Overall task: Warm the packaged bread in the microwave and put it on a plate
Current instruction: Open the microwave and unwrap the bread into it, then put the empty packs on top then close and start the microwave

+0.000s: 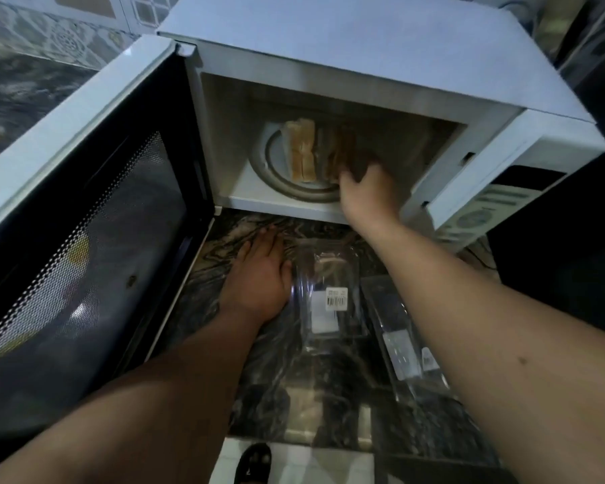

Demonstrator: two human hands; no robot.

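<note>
Bread (pixel 303 151) on microwave (pixel 364 64) turntable; right hand (pixel 367 193) at its near end, grip hidden. Left hand (pixel 259 274) flat on counter (pixel 259 396). Likely light, soft, crushable: best held gently by both sides.

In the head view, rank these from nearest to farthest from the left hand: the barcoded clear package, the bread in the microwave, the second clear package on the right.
From the left hand, flat on the counter:
1. Barcoded clear package, right beside it, at its fingers.
2. Second clear package, farther right on the counter.
3. Bread, inside the microwave on the turntable, by the right hand.
</note>
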